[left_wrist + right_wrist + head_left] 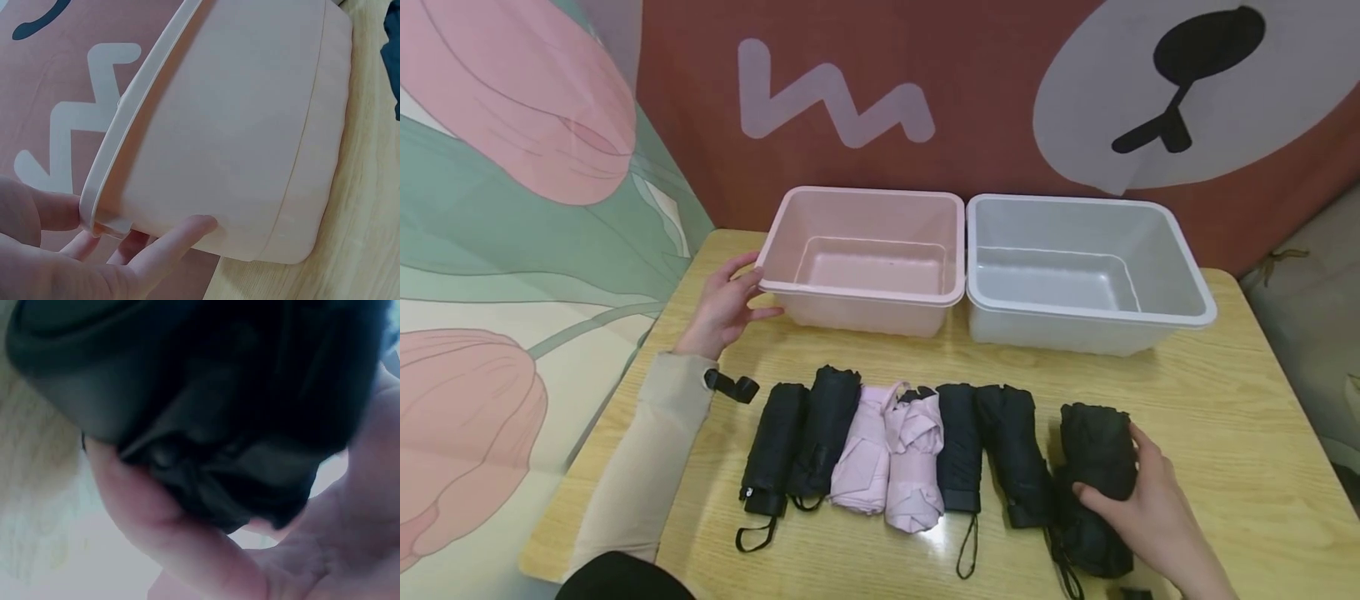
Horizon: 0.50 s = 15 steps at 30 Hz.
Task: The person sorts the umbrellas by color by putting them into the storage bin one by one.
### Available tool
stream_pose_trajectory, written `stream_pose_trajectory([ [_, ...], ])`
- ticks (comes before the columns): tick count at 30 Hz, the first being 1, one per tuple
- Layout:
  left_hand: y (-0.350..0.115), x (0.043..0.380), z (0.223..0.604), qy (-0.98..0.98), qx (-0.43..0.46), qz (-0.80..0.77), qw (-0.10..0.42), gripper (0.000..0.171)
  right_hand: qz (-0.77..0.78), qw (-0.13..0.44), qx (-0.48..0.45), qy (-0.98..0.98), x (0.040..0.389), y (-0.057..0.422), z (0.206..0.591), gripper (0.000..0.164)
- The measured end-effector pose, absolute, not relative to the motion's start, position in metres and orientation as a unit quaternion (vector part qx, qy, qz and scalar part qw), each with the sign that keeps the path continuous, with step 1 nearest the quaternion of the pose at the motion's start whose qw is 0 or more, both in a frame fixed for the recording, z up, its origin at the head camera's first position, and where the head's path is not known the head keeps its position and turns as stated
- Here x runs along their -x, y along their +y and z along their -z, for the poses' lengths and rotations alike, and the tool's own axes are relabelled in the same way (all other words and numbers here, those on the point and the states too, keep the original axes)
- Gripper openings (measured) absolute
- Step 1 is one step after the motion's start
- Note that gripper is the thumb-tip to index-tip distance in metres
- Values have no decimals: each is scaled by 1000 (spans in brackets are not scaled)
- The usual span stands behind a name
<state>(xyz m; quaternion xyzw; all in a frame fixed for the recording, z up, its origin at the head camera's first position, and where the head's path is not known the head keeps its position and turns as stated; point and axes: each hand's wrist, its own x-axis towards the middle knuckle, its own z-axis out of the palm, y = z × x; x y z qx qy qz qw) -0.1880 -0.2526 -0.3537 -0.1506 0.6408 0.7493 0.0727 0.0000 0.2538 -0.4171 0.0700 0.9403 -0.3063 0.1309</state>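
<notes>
At the left corner of the pink plastic bin [861, 312], my left hand [722, 307] holds the rim. Its thumb [187, 234] lies against the bin's outer wall, with the other fingers around the corner. My right hand [1157, 500] grips a folded black umbrella [1097, 454] at the right end of a row. In the right wrist view, fingers and thumb lie around the dark fabric, which is blurred. Left of it lie two black umbrellas [1015, 458] [959, 446], two pale pink ones [916, 467] [863, 454] and two more black ones [823, 433] [773, 450].
A light grey bin [1075, 329] stands right of the pink one, nearly touching it. Both are on the wooden table [1232, 417], against a wall [985, 100] with painted shapes. Wrist loops [968, 550] [756, 537] trail toward the near side.
</notes>
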Motion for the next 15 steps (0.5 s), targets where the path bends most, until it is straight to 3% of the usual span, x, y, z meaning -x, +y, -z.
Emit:
stream_pose_trajectory([
  [15,-254,187,349,634,145,-755,79,47,324,-16,-30,945,-13,255,402,118],
])
